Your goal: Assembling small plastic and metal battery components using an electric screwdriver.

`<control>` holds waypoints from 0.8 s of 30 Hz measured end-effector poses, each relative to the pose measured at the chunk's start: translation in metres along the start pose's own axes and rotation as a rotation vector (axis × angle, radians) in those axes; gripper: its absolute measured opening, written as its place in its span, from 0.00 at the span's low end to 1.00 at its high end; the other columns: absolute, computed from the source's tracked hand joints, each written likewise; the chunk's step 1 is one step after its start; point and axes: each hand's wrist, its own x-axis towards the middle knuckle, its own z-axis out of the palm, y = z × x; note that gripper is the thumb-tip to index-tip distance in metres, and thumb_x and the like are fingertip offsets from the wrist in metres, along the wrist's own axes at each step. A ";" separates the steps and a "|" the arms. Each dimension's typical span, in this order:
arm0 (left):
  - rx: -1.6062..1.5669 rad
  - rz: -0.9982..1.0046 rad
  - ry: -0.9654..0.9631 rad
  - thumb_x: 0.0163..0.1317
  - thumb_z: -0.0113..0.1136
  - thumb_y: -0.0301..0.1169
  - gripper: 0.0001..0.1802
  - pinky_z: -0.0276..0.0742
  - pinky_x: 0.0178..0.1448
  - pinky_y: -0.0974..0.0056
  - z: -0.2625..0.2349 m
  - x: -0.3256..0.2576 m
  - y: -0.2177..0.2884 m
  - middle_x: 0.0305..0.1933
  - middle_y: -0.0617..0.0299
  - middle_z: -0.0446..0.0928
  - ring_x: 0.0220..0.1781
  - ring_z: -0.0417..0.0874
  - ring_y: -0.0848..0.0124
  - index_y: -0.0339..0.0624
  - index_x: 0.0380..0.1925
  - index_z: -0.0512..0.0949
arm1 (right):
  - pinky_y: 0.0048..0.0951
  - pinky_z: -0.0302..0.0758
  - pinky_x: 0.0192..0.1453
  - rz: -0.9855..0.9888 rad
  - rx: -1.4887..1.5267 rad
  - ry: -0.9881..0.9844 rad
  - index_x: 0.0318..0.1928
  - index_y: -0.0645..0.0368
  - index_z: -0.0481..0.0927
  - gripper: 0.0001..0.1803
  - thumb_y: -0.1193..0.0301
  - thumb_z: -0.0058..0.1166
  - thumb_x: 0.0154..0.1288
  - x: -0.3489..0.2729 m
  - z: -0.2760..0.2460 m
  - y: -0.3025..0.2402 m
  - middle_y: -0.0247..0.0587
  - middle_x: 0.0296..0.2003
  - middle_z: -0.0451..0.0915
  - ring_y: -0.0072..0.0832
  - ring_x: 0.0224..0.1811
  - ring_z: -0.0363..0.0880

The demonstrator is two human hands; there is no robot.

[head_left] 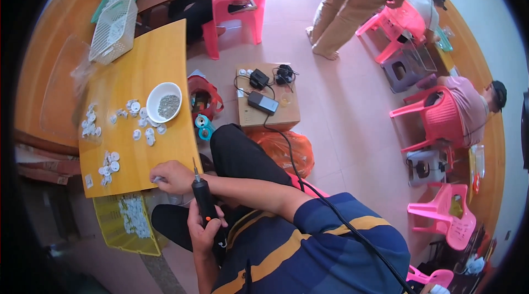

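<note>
My left hand point(203, 229) is closed round a black electric screwdriver point(204, 197), which has an orange button and a thin metal bit pointing up past my right forearm. At the table's near edge, my right hand point(175, 177) pinches a small whitish piece point(158, 179), mostly covered by the fingers. Small round white plastic parts point(150, 137) lie in loose groups on the yellow wooden table point(127, 156). Farther back on the table, a white bowl point(156, 93) holds many small metal screws point(168, 107).
Below the table edge sits a yellow crate point(113, 239) of white parts. A cardboard box point(270, 119) carries a black power supply point(263, 103), with a cord point(295, 156) trailing past me. White basket point(102, 46), red bag point(206, 98), orange bag point(292, 156), pink chairs point(435, 120) and other people surround me.
</note>
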 end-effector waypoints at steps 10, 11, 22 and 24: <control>-0.055 0.040 -0.050 0.57 0.61 0.24 0.36 0.81 0.43 0.67 -0.018 0.001 -0.003 0.40 0.56 0.78 0.35 0.81 0.72 0.32 0.67 0.62 | 0.33 0.80 0.40 0.124 0.031 -0.138 0.43 0.60 0.83 0.10 0.76 0.54 0.60 0.000 -0.005 -0.009 0.47 0.34 0.83 0.37 0.32 0.83; -0.068 0.037 -0.059 0.58 0.62 0.24 0.36 0.81 0.44 0.66 -0.019 0.000 -0.002 0.40 0.57 0.78 0.35 0.81 0.72 0.32 0.68 0.62 | 0.33 0.80 0.40 0.105 0.037 -0.175 0.43 0.60 0.83 0.10 0.76 0.54 0.60 -0.001 -0.004 -0.007 0.47 0.34 0.83 0.37 0.32 0.83; -0.116 0.139 -0.038 0.62 0.64 0.26 0.37 0.80 0.45 0.68 -0.044 -0.012 -0.011 0.42 0.58 0.77 0.38 0.81 0.74 0.33 0.69 0.60 | 0.34 0.81 0.49 -0.014 -0.193 -0.147 0.48 0.59 0.84 0.11 0.77 0.58 0.66 0.022 0.000 -0.017 0.45 0.42 0.82 0.42 0.43 0.84; -0.133 0.151 -0.016 0.63 0.64 0.26 0.36 0.79 0.45 0.69 -0.045 -0.017 -0.010 0.41 0.60 0.77 0.37 0.80 0.76 0.34 0.70 0.61 | 0.36 0.81 0.50 0.008 -0.278 -0.198 0.49 0.59 0.84 0.12 0.77 0.58 0.66 0.033 0.000 -0.021 0.46 0.45 0.82 0.44 0.46 0.83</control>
